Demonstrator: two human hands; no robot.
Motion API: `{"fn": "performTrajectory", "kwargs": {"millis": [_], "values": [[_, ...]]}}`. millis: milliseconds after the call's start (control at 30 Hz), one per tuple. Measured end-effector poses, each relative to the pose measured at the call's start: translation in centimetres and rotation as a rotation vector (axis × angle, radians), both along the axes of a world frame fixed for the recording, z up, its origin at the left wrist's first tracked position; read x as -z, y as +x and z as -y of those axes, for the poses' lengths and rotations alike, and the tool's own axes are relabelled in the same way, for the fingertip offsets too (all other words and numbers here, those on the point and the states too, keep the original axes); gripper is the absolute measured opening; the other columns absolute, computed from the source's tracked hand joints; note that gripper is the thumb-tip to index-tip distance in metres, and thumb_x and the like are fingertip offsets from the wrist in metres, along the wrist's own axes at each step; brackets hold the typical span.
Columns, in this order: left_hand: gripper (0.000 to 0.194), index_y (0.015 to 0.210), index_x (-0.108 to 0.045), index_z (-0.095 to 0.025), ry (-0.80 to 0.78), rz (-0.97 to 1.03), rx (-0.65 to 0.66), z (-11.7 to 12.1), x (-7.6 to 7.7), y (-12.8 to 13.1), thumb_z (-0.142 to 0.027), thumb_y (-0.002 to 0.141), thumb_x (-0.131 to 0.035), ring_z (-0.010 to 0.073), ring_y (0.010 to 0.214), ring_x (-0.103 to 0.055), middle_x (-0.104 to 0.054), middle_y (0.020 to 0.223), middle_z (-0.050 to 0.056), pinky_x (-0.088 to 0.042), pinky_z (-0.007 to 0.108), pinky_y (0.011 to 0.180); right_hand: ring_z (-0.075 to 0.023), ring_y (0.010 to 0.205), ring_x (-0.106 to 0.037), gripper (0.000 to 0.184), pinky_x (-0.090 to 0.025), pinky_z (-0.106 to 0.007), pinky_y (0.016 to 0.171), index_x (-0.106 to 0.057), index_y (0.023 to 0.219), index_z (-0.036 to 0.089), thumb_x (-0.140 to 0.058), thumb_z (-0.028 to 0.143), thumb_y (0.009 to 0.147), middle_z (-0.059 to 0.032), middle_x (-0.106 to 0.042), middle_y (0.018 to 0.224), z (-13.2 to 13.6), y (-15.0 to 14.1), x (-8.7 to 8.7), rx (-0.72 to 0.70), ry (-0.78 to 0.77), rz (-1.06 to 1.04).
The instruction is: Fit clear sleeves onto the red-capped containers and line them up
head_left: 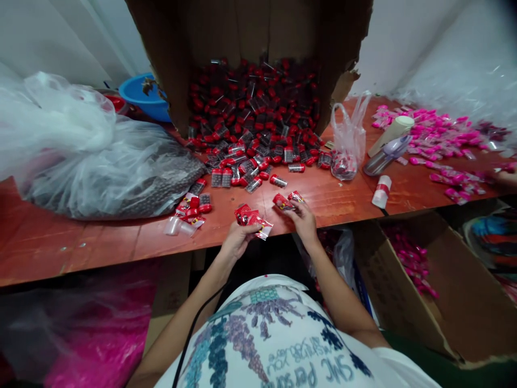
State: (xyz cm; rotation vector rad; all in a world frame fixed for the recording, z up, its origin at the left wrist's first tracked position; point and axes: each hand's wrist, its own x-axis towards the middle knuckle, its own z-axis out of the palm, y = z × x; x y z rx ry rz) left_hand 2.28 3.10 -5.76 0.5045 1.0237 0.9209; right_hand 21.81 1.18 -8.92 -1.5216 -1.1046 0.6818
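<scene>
My left hand point(235, 240) is closed on several small red printed packets point(252, 217), pinched over the table's front edge. In my right hand point(305, 222) is a small red printed packet point(283, 202), held between the fingers. Another red packet point(297, 196) shows at the right fingertips; whether it is gripped or only touched I cannot tell. Just beyond my hands lie small clear bottles with red caps point(278, 180), dark contents inside. Left of my left hand sit more red packets point(186, 203), a red-capped bottle point(205, 202) and clear empty tubes point(173, 226).
A cardboard box point(351, 37) spills red-capped bottles onto the red table point(133, 237). A plastic sack of dark beads point(153, 172) stands left. Rightward are a small plastic bag point(346, 134), a drink bottle point(385, 156), pink pieces point(440, 132) and another person's hand point(507, 175).
</scene>
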Motion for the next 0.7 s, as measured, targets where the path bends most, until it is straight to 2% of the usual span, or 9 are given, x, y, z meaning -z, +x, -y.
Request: {"fn": "performTrajectory", "kwargs": {"millis": [67, 100, 233, 333, 433, 533, 567, 633, 700], "values": [[0.045, 0.084, -0.068, -0.011, -0.005, -0.01, -0.058, 0.0, 0.2, 0.1, -0.004, 0.042, -0.082, 0.0213, 0.066, -0.068, -0.071, 0.076, 0.006, -0.056, 0.034, 0.063, -0.0239, 0.1, -0.054, 0.037, -0.046, -0.042, 0.09, -0.068, 0.107, 0.024, -0.069, 0.032, 0.071, -0.0082, -0.059, 0.107, 0.1, 0.7, 0.0, 0.086, 0.037, 0.16], [0.045, 0.083, -0.068, -0.011, -0.001, -0.015, -0.083, 0.0, 0.3, 0.3, -0.004, 0.041, -0.082, 0.0207, 0.065, -0.067, -0.071, 0.074, 0.005, -0.056, 0.033, 0.062, -0.0239, 0.101, -0.053, 0.038, -0.046, -0.041, 0.089, -0.068, 0.108, 0.024, -0.069, 0.033, 0.071, -0.0085, -0.057, 0.11, 0.3, 0.5, -0.1, 0.071, 0.052, 0.191], [0.038, 0.077, -0.068, -0.01, 0.05, -0.01, -0.118, 0.0, 0.7, 0.8, -0.009, 0.042, -0.084, 0.0181, 0.063, -0.067, -0.071, 0.071, 0.005, -0.056, 0.03, 0.063, -0.0165, 0.08, -0.06, 0.039, -0.052, -0.029, 0.071, -0.064, 0.114, 0.025, -0.066, 0.031, 0.075, -0.004, -0.062, 0.096, 1.4, -2.9, -0.3, -0.23, -0.018, -0.006], [0.035, 0.074, -0.068, -0.01, 0.07, -0.009, -0.129, -0.1, 0.8, 0.9, -0.012, 0.044, -0.085, 0.0174, 0.061, -0.066, -0.071, 0.069, 0.005, -0.056, 0.03, 0.061, -0.0168, 0.083, -0.063, 0.033, -0.051, -0.029, 0.076, -0.064, 0.112, 0.025, -0.061, 0.028, 0.079, -0.0021, -0.067, 0.092, 1.4, -5.1, -0.4, -0.276, -0.015, -0.071], [0.034, 0.073, -0.068, -0.009, 0.093, 0.017, -0.165, -0.4, 0.7, 0.7, -0.013, 0.044, -0.086, 0.018, 0.061, -0.067, -0.071, 0.069, 0.005, -0.056, 0.03, 0.062, -0.017, 0.088, -0.063, 0.029, -0.05, -0.029, 0.08, -0.064, 0.112, 0.026, -0.055, 0.029, 0.085, -0.0021, -0.069, 0.098, 0.2, -5.0, -0.9, -0.352, 0.039, 0.039], [0.034, 0.075, -0.068, -0.01, 0.061, 0.058, -0.281, -1.0, 0.5, 0.3, -0.011, 0.046, -0.085, 0.0166, 0.059, -0.066, -0.07, 0.067, 0.003, -0.056, 0.028, 0.059, -0.016, 0.081, -0.063, 0.028, -0.048, -0.028, 0.076, -0.064, 0.113, 0.028, -0.047, 0.03, 0.091, -0.0006, -0.069, 0.088, -2.6, -3.1, -1.8, -0.445, 0.044, 0.254], [0.033, 0.077, -0.068, -0.011, 0.037, 0.073, -0.317, -1.3, 0.4, 0.1, -0.01, 0.049, -0.084, 0.016, 0.058, -0.066, -0.07, 0.067, 0.003, -0.056, 0.028, 0.057, -0.0167, 0.082, -0.062, 0.028, -0.047, -0.028, 0.077, -0.064, 0.112, 0.027, -0.044, 0.03, 0.093, -0.0016, -0.069, 0.087, -4.0, -2.3, -2.0, -0.41, 0.041, 0.353], [0.026, 0.078, -0.067, -0.01, -0.012, 0.108, -0.369, -1.8, 0.3, -0.1, -0.006, 0.056, -0.08, 0.0154, 0.059, -0.065, -0.07, 0.069, 0.003, -0.056, 0.027, 0.055, -0.021, 0.097, -0.057, 0.029, -0.042, -0.032, 0.085, -0.064, 0.113, 0.021, -0.045, 0.027, 0.092, -0.0083, -0.066, 0.104, -6.8, -0.6, -2.3, -0.217, 0.031, 0.578], [0.016, 0.077, -0.066, -0.01, -0.058, 0.153, -0.397, -2.1, 0.1, -0.3, -0.003, 0.064, -0.074, 0.0147, 0.058, -0.065, -0.07, 0.07, 0.004, -0.056, 0.026, 0.054, -0.0254, 0.105, -0.051, 0.033, -0.038, -0.036, 0.09, -0.061, 0.119, 0.016, -0.051, 0.028, 0.089, -0.0148, -0.061, 0.115, -9.3, 0.5, -2.4, -0.062, -0.085, 0.776]]}}
